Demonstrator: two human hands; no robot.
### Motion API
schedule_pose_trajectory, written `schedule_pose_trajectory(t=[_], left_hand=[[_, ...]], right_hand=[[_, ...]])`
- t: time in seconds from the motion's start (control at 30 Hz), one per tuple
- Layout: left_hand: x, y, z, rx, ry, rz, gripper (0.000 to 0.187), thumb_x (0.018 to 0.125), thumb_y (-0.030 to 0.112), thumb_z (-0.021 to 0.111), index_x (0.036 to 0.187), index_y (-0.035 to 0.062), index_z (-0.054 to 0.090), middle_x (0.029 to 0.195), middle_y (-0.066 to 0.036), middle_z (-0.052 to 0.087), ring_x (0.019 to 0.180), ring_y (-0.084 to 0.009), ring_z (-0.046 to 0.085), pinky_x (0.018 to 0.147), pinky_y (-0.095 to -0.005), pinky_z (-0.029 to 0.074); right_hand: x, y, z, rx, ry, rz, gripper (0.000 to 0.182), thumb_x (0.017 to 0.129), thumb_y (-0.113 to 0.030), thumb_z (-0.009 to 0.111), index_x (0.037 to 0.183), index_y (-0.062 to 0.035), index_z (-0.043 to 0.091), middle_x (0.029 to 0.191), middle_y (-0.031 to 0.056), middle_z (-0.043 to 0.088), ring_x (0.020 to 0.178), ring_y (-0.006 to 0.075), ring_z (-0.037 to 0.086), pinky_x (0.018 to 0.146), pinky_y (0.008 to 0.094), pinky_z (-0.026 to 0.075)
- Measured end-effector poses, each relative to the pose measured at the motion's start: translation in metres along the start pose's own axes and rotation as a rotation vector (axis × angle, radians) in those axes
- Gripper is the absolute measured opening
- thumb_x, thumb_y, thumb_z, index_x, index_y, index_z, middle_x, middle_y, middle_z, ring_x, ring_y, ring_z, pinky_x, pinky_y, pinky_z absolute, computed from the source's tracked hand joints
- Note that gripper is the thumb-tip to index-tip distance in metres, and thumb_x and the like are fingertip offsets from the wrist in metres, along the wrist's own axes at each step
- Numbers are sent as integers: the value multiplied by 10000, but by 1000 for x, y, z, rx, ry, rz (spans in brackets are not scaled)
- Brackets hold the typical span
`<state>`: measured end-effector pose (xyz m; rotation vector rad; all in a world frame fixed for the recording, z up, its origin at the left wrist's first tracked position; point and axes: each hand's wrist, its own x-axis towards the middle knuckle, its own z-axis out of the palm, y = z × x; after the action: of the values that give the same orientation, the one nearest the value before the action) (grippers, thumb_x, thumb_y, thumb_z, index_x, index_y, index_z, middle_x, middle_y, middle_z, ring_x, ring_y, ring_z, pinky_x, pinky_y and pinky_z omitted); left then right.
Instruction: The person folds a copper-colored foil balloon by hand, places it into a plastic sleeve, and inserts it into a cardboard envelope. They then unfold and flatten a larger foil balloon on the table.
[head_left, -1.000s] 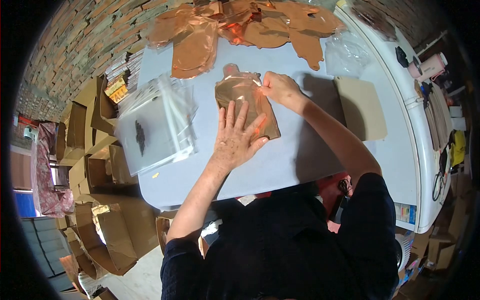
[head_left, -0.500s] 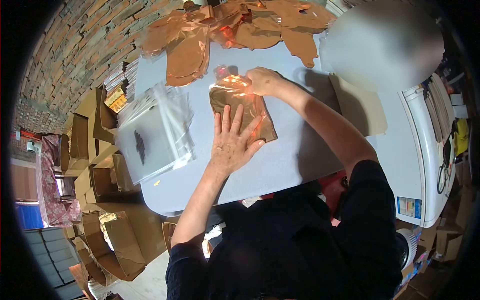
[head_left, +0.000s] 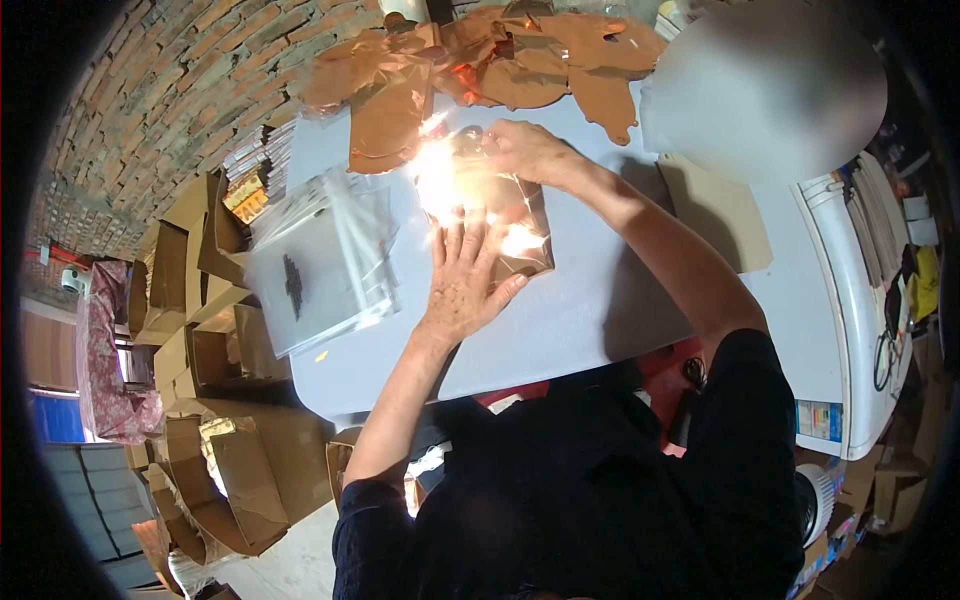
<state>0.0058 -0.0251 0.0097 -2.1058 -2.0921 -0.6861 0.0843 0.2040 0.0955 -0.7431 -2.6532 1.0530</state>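
A folded copper-coloured foil balloon [head_left: 535, 215] lies flat on the table, its upper left part washed out by bright glare. My left hand [head_left: 462, 285] rests on its lower part, palm down with the fingers spread. At the upper right edge of the foil, my right hand [head_left: 530, 155] has its fingers curled in and pinches the foil; the fingertips are partly lost in the shine. More flat copper foil balloons [head_left: 520, 75] lie in a loose pile along the far side. Left of my left hand is a stack of clear plastic bags [head_left: 340, 290] with a dark mark.
The pale table [head_left: 590, 290] has a rounded near-left corner. Open cardboard boxes [head_left: 270, 470] crowd its left side, below a brick wall [head_left: 190, 110]. A beige board [head_left: 720, 215] lies at the right, beside a white appliance [head_left: 850, 330]. A blurred round patch covers the upper right.
My right hand has drawn in slightly at the foil's top edge, and the glare on the foil has grown much stronger. My left hand stays flat. The view has shifted a little.
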Motion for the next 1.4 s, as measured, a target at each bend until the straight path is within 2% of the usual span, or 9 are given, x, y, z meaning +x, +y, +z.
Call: schedule_pose_trajectory(t=[0.03, 0.17, 0.27, 0.47, 0.7, 0.9, 1.07, 1.1, 1.4], left_hand=[[2, 0, -2, -22, 54, 5, 905, 958, 689, 514, 1633, 132, 283, 1706, -188, 173, 1576, -439, 69, 1237, -636, 32], [10, 6, -28, -83, 252, 36, 897, 888, 615, 663, 1578, 112, 389, 1700, -193, 185, 1566, -463, 92, 1218, -672, 26], [5, 11, -53, -92, 437, 94, 804, 929, 530, 627, 1563, 88, 404, 1666, -207, 282, 1559, -463, 145, 1212, -670, 59], [-46, -2, -77, -284, 785, -64, 611, 946, 311, 599, 1469, 17, 482, 1542, -242, 452, 1470, -464, 358, 1206, -566, 249], [-59, 0, -89, -242, 268, -124, 480, 947, 191, 649, 1397, 38, 576, 1529, -220, 472, 1433, -408, 440, 1168, -489, 379], [-16, 8, -46, -214, -57, 158, 558, 981, 288, 637, 1480, 67, 521, 1600, -206, 395, 1492, -402, 358, 1228, -523, 304], [6, -1, -29, -194, -101, 230, 573, 963, 330, 649, 1469, 86, 538, 1569, -195, 439, 1476, -397, 385, 1229, -536, 302], [7, -2, -28, -210, -96, 231, 571, 949, 325, 664, 1458, 93, 550, 1558, -191, 454, 1469, -394, 397, 1226, -540, 306], [6, -6, -21, -323, -174, 151, 615, 974, 360, 624, 1515, 100, 485, 1568, -198, 438, 1467, -401, 392, 1232, -532, 298]], right_hand=[[-4, -11, -6, -68, 23, -10, 465, 885, -298, 711, 1241, -12, 622, 1109, 188, 706, 1034, 277, 684, 867, 370, 536], [-1, -12, -7, 204, 211, -299, 290, 918, -210, 698, 1111, 2, 655, 912, 174, 713, 834, 268, 680, 746, 391, 520], [-35, -54, -26, 227, 364, -363, 250, 936, -183, 672, 1115, -10, 656, 890, 150, 713, 817, 276, 677, 734, 398, 513], [-126, -54, 1, -185, 482, -698, 135, 839, -110, 726, 970, -117, 695, 1121, 70, 711, 1131, 241, 653, 965, 409, 468], [-231, 6, 74, -179, 207, -637, 194, 770, 15, 727, 941, -71, 696, 1242, 69, 680, 1308, 263, 569, 993, 440, 461], [-243, 11, 79, -140, 229, -599, 201, 800, 26, 671, 987, -35, 709, 1275, 112, 663, 1307, 285, 569, 1031, 451, 449], [-243, 14, 73, -183, 290, -538, 312, 749, 98, 600, 1036, 9, 684, 1231, 153, 668, 1239, 346, 601, 1025, 480, 462], [-244, 21, 70, -239, 294, -491, 266, 861, 16, 617, 1118, -9, 680, 1254, 134, 652, 1273, 292, 572, 1064, 446, 436], [-217, 34, 72, -451, 418, -400, 417, 826, -92, 716, 1225, 10, 653, 1336, 136, 602, 1324, 328, 517, 1097, 485, 373]])
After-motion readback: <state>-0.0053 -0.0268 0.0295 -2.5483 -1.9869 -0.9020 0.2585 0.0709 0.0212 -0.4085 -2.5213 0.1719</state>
